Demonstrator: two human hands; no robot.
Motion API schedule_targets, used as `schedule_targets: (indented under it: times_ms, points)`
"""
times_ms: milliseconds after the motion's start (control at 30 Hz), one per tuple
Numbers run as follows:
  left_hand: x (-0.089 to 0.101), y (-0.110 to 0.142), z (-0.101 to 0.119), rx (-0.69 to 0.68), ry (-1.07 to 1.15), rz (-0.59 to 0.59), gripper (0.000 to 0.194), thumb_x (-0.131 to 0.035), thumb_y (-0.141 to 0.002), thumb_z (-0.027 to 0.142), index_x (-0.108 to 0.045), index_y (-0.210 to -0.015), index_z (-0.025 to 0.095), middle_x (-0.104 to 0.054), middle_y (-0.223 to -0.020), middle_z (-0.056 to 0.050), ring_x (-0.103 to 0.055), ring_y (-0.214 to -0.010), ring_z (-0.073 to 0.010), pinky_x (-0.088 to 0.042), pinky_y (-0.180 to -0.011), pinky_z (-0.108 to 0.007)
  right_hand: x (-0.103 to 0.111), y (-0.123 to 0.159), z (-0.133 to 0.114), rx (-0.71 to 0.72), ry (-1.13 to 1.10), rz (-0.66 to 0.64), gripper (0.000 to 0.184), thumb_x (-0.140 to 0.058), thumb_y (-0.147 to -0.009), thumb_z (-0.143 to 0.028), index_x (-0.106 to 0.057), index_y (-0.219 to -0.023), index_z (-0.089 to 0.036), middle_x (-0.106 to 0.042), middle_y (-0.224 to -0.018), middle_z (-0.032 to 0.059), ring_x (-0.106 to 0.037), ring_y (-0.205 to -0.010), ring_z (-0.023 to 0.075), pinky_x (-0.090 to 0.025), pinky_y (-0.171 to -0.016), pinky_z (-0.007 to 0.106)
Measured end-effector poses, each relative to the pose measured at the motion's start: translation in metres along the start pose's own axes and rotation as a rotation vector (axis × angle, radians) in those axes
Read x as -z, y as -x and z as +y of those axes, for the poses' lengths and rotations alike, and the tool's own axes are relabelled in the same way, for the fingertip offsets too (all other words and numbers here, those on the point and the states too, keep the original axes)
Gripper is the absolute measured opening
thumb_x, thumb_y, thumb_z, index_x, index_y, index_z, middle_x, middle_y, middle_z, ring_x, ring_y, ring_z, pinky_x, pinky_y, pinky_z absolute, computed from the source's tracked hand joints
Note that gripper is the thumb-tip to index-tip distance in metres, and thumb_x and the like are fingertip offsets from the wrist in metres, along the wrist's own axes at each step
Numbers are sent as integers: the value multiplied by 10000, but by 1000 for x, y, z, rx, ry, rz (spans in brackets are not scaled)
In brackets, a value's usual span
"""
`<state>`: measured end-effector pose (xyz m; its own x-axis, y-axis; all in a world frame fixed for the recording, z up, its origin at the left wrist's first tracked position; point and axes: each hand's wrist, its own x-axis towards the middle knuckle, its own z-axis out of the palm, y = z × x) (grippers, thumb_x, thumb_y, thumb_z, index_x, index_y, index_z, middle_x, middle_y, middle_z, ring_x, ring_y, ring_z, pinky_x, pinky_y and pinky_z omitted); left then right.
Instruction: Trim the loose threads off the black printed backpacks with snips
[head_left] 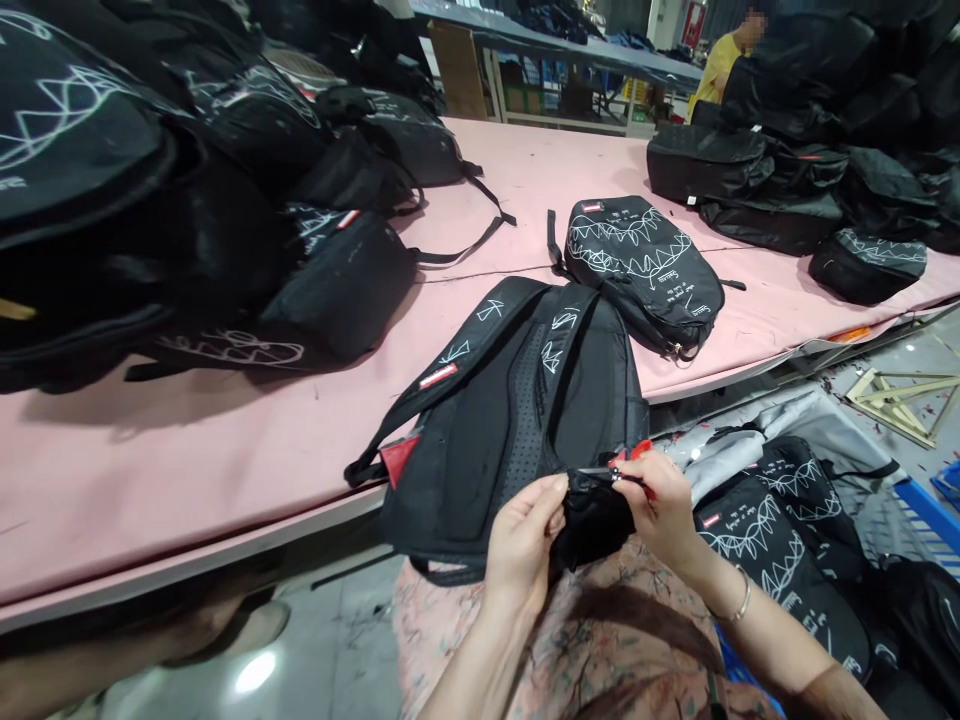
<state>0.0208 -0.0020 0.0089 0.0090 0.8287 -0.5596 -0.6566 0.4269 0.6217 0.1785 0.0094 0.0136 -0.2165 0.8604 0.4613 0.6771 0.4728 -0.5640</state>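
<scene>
A black backpack (480, 420) lies with its padded back and shoulder straps upward, hanging partly over the table's near edge. At its lower right corner, the fingers of my left hand (525, 525) are pinched on a fold of black fabric. My right hand (660, 500) is closed around small red-handled scissors (643, 450), partly hidden by the fingers. Their thin metal blades point left, close to the pinched fabric. Beyond this bag, another black backpack (637, 260) with white scribble print lies flat, front side up.
The pink-covered table (330, 450) carries a large heap of black backpacks (225, 230) at left and more bags (772, 180) at the far right. A bin at lower right holds printed backpacks (772, 540). A person in a yellow top (716, 70) is in the background.
</scene>
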Motion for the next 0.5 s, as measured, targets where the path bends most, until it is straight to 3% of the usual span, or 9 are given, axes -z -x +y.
schedule_targets:
  times_ms: [100,167,300,367,433,500]
  points:
    - [2,-2,1,-12,-30,-11,441,-768,-498,410,-545,-676,74,-327,-519,36,-251,-491,-37,-188,-464,-178,-6,-1,6,-395,-286,-46,178,-467,-846,-291,-544,-884,-135,-556,-814,32,-512,-748,94,-408,-691,218]
    - [4,-6,2,-42,-131,-12,445,-738,-542,449,-504,-644,85,-300,-530,37,-224,-493,-39,-174,-462,-184,-10,-1,10,-556,-442,-94,226,-479,-829,-330,-530,-926,-133,-550,-818,28,-514,-732,88,-422,-679,200]
    - [11,-14,10,-201,-439,-31,418,-711,-575,445,-475,-632,105,-270,-536,35,-227,-501,-51,-190,-475,-185,-17,-4,10,-559,-519,-176,362,-610,-714,-283,-541,-1050,-165,-571,-980,26,-543,-883,105,-432,-798,207]
    - [15,-15,16,-405,-646,-96,346,-656,-646,415,-480,-624,117,-320,-550,16,-296,-516,-69,-252,-497,-189,-17,-6,5,-492,-428,-247,350,-635,-679,-241,-589,-1021,-182,-592,-987,14,-551,-900,114,-423,-822,213]
    - [16,-14,20,-717,-946,-118,266,-581,-724,365,-512,-629,127,-421,-606,-17,-398,-564,-91,-311,-537,-193,-16,-10,-2,-422,-288,-314,254,-590,-671,-136,-631,-917,-184,-618,-897,-5,-562,-824,107,-421,-772,199]
    - [16,-12,23,-1087,-1247,17,192,-543,-760,299,-536,-653,140,-484,-679,-27,-455,-608,-91,-323,-556,-181,-16,-13,-8,-364,-208,-319,242,-508,-644,-43,-632,-813,-165,-617,-783,-15,-555,-732,93,-407,-690,178]
